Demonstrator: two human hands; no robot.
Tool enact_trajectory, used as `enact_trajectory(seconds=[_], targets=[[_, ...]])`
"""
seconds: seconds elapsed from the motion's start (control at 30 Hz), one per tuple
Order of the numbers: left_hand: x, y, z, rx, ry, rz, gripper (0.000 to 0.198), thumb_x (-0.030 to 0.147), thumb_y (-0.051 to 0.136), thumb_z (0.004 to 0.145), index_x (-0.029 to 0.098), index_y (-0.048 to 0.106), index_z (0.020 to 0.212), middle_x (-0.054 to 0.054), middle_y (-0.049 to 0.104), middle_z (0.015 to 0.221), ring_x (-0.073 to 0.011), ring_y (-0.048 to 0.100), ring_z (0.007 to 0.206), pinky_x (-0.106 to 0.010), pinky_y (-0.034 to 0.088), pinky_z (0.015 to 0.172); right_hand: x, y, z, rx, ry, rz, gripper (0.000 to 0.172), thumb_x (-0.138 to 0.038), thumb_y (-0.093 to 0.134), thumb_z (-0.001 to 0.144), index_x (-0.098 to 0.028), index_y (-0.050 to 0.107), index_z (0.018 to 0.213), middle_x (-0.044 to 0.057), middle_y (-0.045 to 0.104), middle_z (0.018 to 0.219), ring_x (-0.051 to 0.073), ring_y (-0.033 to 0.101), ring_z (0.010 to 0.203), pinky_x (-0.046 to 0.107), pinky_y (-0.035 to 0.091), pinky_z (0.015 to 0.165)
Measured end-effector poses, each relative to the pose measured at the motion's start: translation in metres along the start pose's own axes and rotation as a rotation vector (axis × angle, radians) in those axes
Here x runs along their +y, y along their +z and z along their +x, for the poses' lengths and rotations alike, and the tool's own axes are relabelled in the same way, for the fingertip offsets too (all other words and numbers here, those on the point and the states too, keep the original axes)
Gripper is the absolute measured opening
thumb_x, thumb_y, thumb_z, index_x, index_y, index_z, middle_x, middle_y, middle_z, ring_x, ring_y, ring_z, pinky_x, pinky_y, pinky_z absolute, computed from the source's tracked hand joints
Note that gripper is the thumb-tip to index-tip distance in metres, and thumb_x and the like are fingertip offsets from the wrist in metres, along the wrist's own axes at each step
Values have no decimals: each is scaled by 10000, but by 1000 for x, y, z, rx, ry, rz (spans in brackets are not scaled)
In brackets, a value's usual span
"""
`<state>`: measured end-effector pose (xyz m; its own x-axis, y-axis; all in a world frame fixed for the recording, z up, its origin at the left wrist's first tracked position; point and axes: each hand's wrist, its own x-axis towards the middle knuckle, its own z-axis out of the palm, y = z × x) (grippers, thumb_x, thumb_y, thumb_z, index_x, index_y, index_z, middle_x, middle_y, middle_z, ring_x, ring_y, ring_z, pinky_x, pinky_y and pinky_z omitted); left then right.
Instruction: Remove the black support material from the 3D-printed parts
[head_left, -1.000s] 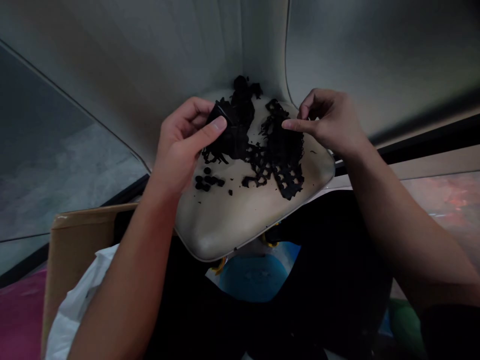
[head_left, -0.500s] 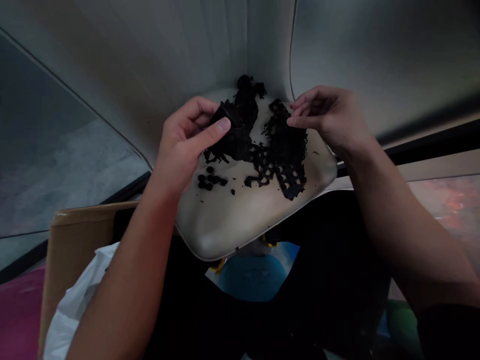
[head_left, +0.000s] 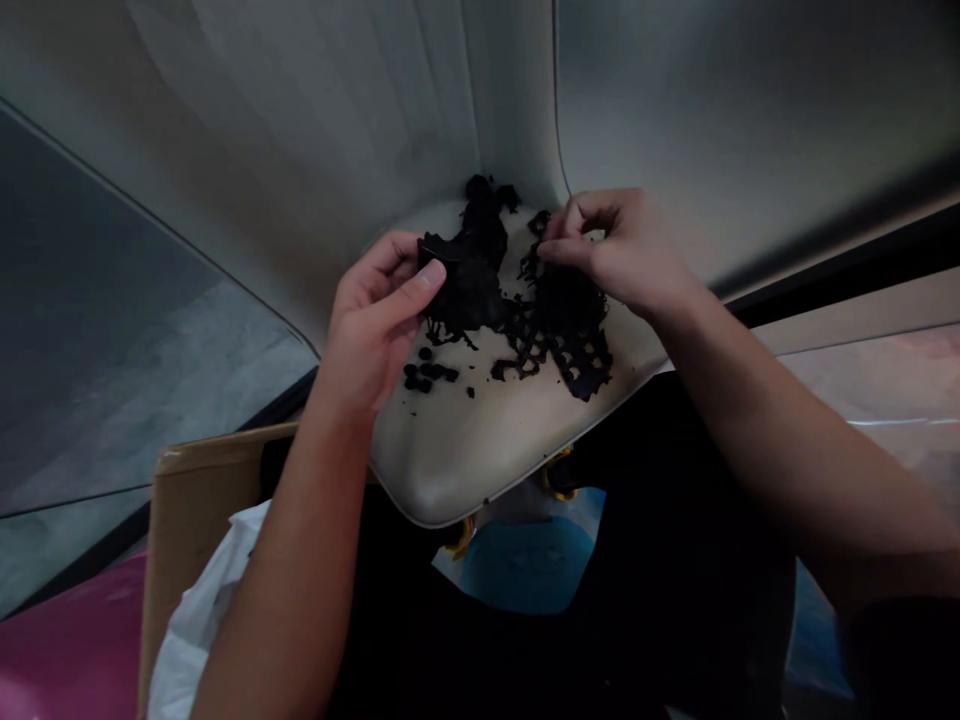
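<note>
My left hand (head_left: 371, 320) is closed, thumb and fingers pinching a thin black rubbery piece (head_left: 441, 248) with a ragged upper edge. To its right, my right hand (head_left: 622, 250) has its thumb and fingertips pressed together over the black scraps; whatever lies between them is too dark to make out. Beneath both hands spreads a heap of black perforated scraps (head_left: 577, 320), some full of holes like netting. Several small round black pieces (head_left: 427, 375) lie below my left hand. All of this rests on a pale padded seat (head_left: 487, 435).
The seat's backrest (head_left: 360, 110) rises behind the heap. At the lower left stands a cardboard box (head_left: 202, 490) with a white plastic bag (head_left: 214, 590). A magenta surface (head_left: 71, 640) is beside it. A blue object (head_left: 525, 565) shows below the seat, between my dark-clothed legs.
My right hand has moved left over the scraps, its fingertips now closer together. The black piece in my left hand is tilted differently. The camera view has shifted slightly.
</note>
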<state>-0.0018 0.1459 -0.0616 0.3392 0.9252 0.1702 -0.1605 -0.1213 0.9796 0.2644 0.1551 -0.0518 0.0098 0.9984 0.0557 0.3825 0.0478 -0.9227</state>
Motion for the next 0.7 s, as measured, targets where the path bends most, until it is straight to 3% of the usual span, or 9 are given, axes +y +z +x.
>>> enact_trajectory(seconds=[0.07, 0.13, 0.17, 0.23, 0.33, 0.5, 0.57, 0.63, 0.7], targets=[[1, 2, -1, 20, 3, -104, 223, 475, 828, 988, 270, 752, 1031, -48, 792, 1091, -312, 772, 1233, -416, 645, 1022, -10, 10, -7, -137, -110, 235, 150, -379, 881, 875, -286, 773, 922, 18, 795, 1223, 269, 678, 1311, 383, 529, 1112], [2, 4, -3, 16, -10, -164, 241, 473, 858, 973, 272, 772, 1075, -53, 807, 1137, -333, 753, 1299, -423, 641, 1051, -19, 21, -16, -311, -87, 495, 313, -499, 723, 1041, -298, 785, 1272, 28, 743, 1476, 250, 608, 1488, 367, 512, 1177], [2, 5, -3, 7, -23, -179, 259, 471, 880, 957, 276, 776, 1090, -53, 813, 1159, -342, 742, 1331, -429, 639, 1067, -23, 26, -21, -390, -39, 597, 361, -518, 631, 1100, -289, 767, 1344, 35, 737, 1495, 239, 610, 1493, 365, 508, 1192], [4, 7, -5, -14, -41, -201, 292, 465, 920, 919, 285, 779, 1100, -45, 818, 1184, -351, 728, 1370, -438, 634, 1091, -27, 37, -27, -505, 39, 726, 375, -510, 567, 1137, -271, 775, 1336, 37, 769, 1429, 230, 671, 1414, 364, 514, 1200], [11, 11, -7, -55, -56, -259, 293, 407, 922, 908, 293, 790, 1144, -30, 820, 1200, -356, 721, 1400, -454, 629, 1113, -25, 46, -31, -550, 59, 781, 339, -540, 658, 1081, -261, 824, 1178, 6, 814, 1200, 230, 765, 1233, 354, 580, 1136], [29, 17, -11, 47, -110, -312, 327, 414, 907, 884, 249, 808, 1148, -54, 841, 1158, -401, 733, 1377, -437, 638, 1057, -23, 40, -31, -527, 81, 803, 606, -692, 489, 1109, -221, 823, 924, 14, 741, 911, 210, 789, 973, 345, 653, 907], [33, 16, -12, 61, -120, -323, 313, 384, 879, 888, 220, 824, 1149, -56, 849, 1168, -392, 735, 1360, -412, 627, 1049, -23, 33, -29, -531, 16, 801, 455, -585, 635, 1083, -211, 800, 884, 4, 726, 860, 160, 744, 868, 282, 636, 857], [34, 11, -13, 39, -124, -312, 303, 350, 839, 908, 211, 843, 1177, -40, 854, 1170, -361, 755, 1306, -384, 626, 1012, -22, 24, -26, -512, -32, 773, 212, -385, 866, 955, -205, 783, 879, -26, 720, 810, 115, 695, 773, 222, 602, 796], [34, 4, -15, 41, -115, -270, 304, 378, 841, 917, 214, 861, 1172, -31, 858, 1127, -322, 799, 1160, -360, 634, 903, -19, 14, -22, -496, -52, 702, 220, -239, 978, 830, -205, 783, 925, -40, 753, 844, 103, 699, 765, 206, 589, 773]])
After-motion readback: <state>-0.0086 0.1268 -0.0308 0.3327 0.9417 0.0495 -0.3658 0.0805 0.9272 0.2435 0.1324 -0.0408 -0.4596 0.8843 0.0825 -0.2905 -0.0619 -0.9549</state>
